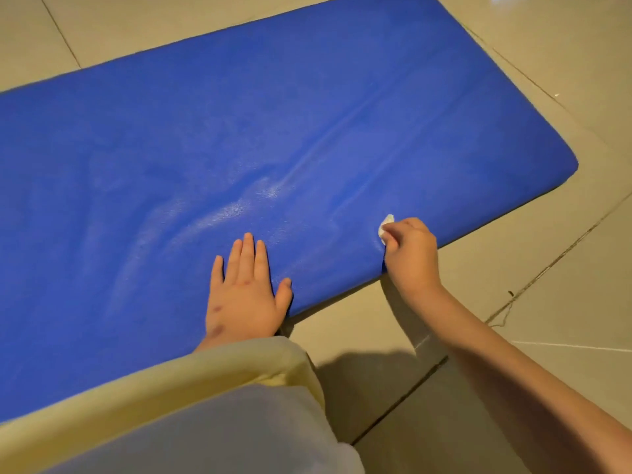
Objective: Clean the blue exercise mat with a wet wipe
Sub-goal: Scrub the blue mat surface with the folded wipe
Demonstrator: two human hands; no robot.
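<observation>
So the mat (239, 131) was lying flat on the tiled floor (513, 302), running off left past what I could see, with its rounded corner (564, 162) off to the right. The left hand (244, 289) was flat on it near the close edge, fingers (248, 254) straight and a bit spread, holding nothing. I'd guess it was just pinning the mat so it didn't skate on the tile. The right hand (410, 248) had its fingers curled round a balled-up wipe (386, 224), pressed onto the mat right by that same near edge, only a scrap of white poking out. The pale streaks (225, 213) in the middle could've been wet or dusty, couldn't tell which. There was loads of open blue further in and toward the far side to sweep into. Toward the person the edge was right there, so a stroke that way would run off onto the floor.
</observation>
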